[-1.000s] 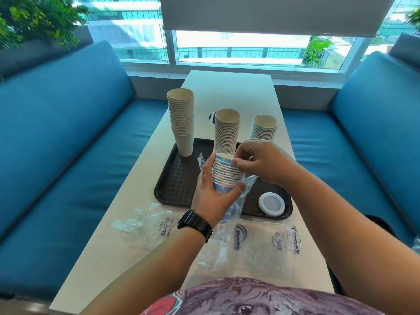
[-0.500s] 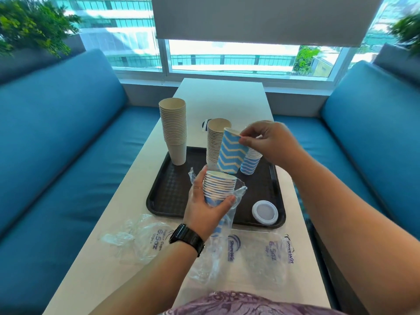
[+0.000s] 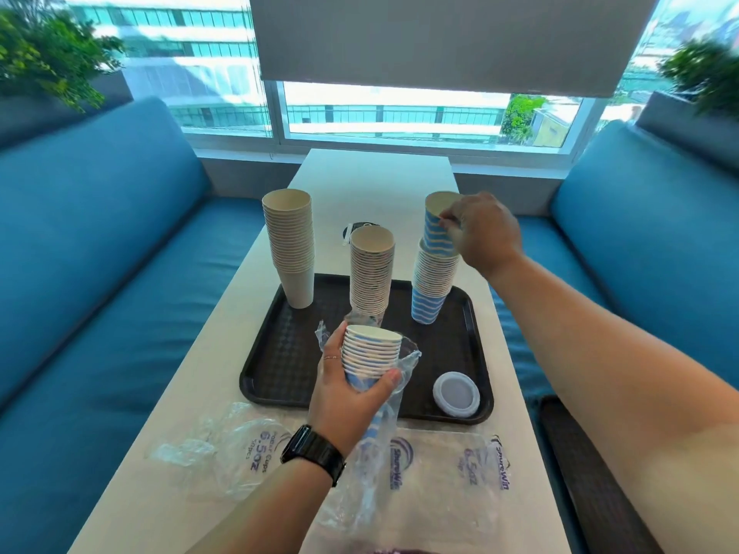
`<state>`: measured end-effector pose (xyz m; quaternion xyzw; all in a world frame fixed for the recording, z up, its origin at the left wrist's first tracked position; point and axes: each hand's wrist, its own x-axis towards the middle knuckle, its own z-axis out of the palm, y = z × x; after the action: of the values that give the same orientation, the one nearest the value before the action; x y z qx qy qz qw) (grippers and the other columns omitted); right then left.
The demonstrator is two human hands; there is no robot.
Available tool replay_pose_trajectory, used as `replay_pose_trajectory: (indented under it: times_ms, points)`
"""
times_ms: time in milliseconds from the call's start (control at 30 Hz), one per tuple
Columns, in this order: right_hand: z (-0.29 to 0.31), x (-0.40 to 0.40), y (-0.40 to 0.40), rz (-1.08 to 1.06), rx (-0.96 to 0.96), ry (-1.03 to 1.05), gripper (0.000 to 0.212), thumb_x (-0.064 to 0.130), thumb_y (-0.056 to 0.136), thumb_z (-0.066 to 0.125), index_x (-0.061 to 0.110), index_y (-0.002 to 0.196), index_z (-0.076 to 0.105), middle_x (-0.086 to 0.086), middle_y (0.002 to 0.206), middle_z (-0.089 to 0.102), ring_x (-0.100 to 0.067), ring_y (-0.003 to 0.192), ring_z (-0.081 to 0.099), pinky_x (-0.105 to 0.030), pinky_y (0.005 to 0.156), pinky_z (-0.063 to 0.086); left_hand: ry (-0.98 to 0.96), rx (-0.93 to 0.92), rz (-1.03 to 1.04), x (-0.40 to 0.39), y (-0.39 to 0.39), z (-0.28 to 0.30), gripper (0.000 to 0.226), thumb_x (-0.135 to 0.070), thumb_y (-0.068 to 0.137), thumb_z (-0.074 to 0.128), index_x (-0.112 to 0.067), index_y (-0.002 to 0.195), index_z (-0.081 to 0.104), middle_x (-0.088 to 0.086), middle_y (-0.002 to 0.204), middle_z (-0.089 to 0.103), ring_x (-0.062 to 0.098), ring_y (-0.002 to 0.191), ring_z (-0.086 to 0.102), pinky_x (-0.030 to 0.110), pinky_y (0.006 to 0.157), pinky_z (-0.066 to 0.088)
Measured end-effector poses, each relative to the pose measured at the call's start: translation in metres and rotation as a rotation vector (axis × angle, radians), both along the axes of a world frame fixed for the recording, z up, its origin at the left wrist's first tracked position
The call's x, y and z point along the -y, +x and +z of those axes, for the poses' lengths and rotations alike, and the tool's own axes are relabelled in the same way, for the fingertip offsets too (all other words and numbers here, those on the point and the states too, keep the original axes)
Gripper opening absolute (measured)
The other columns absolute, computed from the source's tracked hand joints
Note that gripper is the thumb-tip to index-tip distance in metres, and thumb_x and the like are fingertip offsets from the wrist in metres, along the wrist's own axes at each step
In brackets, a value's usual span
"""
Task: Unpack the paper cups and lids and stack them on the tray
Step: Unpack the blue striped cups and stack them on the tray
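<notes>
My left hand (image 3: 352, 393) grips a stack of blue-and-white paper cups (image 3: 372, 351) still partly sheathed in a clear plastic sleeve (image 3: 380, 445), held over the near edge of the dark tray (image 3: 280, 365). My right hand (image 3: 484, 233) pinches the rim of a single blue striped cup (image 3: 436, 229), which sits partly inside the top of the blue stack (image 3: 434, 285) at the tray's right. Two more stacks stand on the tray: a tall beige one (image 3: 290, 245) at the left and a middle one (image 3: 371, 269). A white lid (image 3: 456, 393) lies in the tray's near right corner.
Empty printed plastic bags (image 3: 240, 449) lie on the white table (image 3: 372, 181) between me and the tray. A small dark object (image 3: 358, 229) sits behind the stacks. Blue sofas (image 3: 100, 253) flank the table; a window is beyond it.
My right hand carried the single blue cup up and to the right, from beside the middle stack onto the top of the right blue stack. The left hand kept its hold.
</notes>
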<state>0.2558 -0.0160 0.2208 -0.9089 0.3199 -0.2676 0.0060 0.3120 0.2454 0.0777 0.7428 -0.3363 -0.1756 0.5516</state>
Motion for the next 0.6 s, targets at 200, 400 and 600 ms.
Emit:
replay_pose_trajectory:
  times_ms: [200,400,600]
  points:
    - [-0.028,-0.008,0.002,-0.022,-0.11,0.081,0.025,0.027,0.094,0.057,0.02,0.114,0.071,-0.005,0.117,0.067,-0.028,0.112,0.056,-0.034,0.087,0.043,0.009,-0.015,0.019,-0.002,0.002,-0.006,0.094,-0.052,0.072,0.081,-0.048,0.143,0.02,-0.011,0.139,0.046,0.007,0.122,0.053,0.032,0.104,0.049]
    - [-0.052,-0.018,-0.002,-0.038,-0.123,0.097,0.037,0.013,0.098,0.047,0.028,0.128,0.063,-0.003,0.128,0.064,-0.032,0.113,0.06,-0.035,0.104,0.038,0.013,-0.014,0.036,-0.004,0.003,-0.008,0.097,-0.067,0.063,0.074,-0.051,0.142,0.02,-0.011,0.139,0.046,0.005,0.123,0.052,0.036,0.105,0.049]
    - [-0.057,-0.012,-0.003,0.012,-0.089,0.153,0.04,0.009,0.097,0.048,0.02,0.134,0.058,-0.006,0.137,0.057,-0.022,0.132,0.048,-0.038,0.119,0.016,0.013,-0.012,0.036,-0.005,0.001,-0.007,0.098,-0.07,0.062,0.072,-0.048,0.143,0.021,-0.011,0.139,0.046,0.005,0.122,0.052,0.033,0.105,0.048]
